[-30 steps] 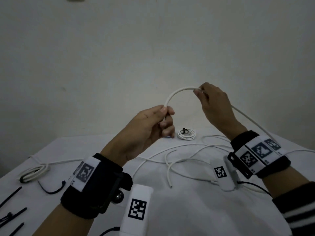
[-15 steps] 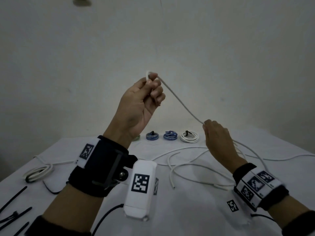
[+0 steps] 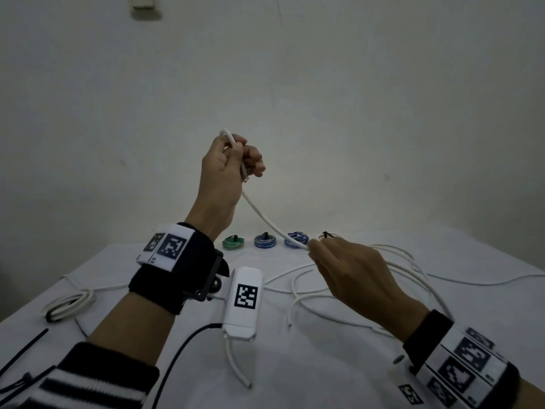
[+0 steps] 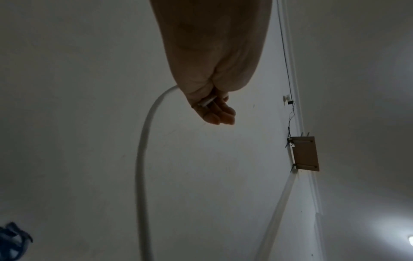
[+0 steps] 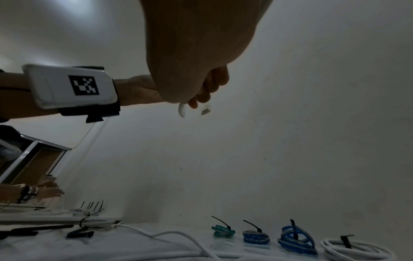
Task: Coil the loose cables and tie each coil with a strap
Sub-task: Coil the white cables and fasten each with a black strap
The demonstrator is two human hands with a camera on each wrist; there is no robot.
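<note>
A long white cable [image 3: 267, 221] stretches through the air between my two hands. My left hand [image 3: 239, 149] is raised in front of the wall and grips the cable near its end, where a small connector [image 5: 205, 109] pokes out below the fingers. In the left wrist view the cable [image 4: 143, 159] curves down from that hand [image 4: 212, 107]. My right hand [image 3: 312, 250] is lower, just above the table, and pinches the cable further along. The rest of the cable [image 3: 303, 293] lies in loose loops on the white table [image 3: 324, 379]. Black straps [image 3: 23, 346] lie at the near left.
Along the table's far edge sit tied coils: a green one [image 3: 233, 242], two blue ones [image 3: 264, 241] [image 3: 296, 239] and a white one [image 5: 355, 249], partly hidden behind my right hand in the head view. Another tied white coil [image 3: 67, 302] lies at the left. A plain wall stands behind.
My left hand has risen with the cable end, and my right hand has come down and slid along the cable. The arched piece between them is now pulled into a slanted line.
</note>
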